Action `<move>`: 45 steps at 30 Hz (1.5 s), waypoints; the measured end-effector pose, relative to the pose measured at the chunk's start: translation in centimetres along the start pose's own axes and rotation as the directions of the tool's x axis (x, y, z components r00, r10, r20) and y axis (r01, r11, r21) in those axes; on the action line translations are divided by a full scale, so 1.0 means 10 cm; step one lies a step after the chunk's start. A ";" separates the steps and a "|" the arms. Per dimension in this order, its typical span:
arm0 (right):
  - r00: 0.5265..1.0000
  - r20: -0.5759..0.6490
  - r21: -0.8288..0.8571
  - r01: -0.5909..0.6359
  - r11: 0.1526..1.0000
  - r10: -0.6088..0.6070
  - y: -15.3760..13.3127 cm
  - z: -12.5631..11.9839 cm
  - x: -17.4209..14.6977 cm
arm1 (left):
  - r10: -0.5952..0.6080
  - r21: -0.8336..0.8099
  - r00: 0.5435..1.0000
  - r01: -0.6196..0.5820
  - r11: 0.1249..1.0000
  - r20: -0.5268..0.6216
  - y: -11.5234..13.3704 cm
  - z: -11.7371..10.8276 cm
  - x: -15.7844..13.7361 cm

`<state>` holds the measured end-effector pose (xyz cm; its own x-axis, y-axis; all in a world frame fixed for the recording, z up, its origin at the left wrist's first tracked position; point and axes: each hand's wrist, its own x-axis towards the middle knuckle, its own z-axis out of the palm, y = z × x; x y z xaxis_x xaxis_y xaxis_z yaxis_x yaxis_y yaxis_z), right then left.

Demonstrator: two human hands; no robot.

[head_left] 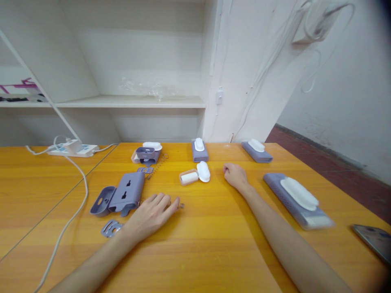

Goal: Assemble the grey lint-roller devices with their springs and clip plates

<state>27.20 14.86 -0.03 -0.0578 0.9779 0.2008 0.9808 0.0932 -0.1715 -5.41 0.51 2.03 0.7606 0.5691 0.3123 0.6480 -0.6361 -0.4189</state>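
My left hand (154,211) lies palm down on the table with its fingers curved over a thin metal spring (182,205), whose ends stick out on both sides. Left of it is a purple-grey plastic housing (130,189) with two keyhole slots, beside an oval cup (104,200). A flat slotted plate (111,228) lies nearer me. My right hand (236,176) rests on the table as a loose fist, nothing showing in it. To its left are a white oval cap (203,171) and a peach-rimmed tray (188,177) with a white insert.
Purple-grey housings with white oval tops stand at the back middle (200,151), back right (257,151) and right (297,199). More parts (146,154) and a second spring (158,166) are behind. A power strip (73,148) trails a cable; a phone (374,240) lies right.
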 end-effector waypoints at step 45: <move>1.000 -0.002 -0.003 0.008 1.000 -0.008 0.02 0.03 0.02 | -0.173 -0.605 0.958 0.280 0.745 0.229 0.46 -0.22 0.22</move>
<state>27.29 15.11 -0.29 -0.0648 0.9768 0.2042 0.9809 0.0999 -0.1668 -0.62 -2.33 2.70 0.6072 0.7748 0.1763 0.7198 -0.6303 0.2910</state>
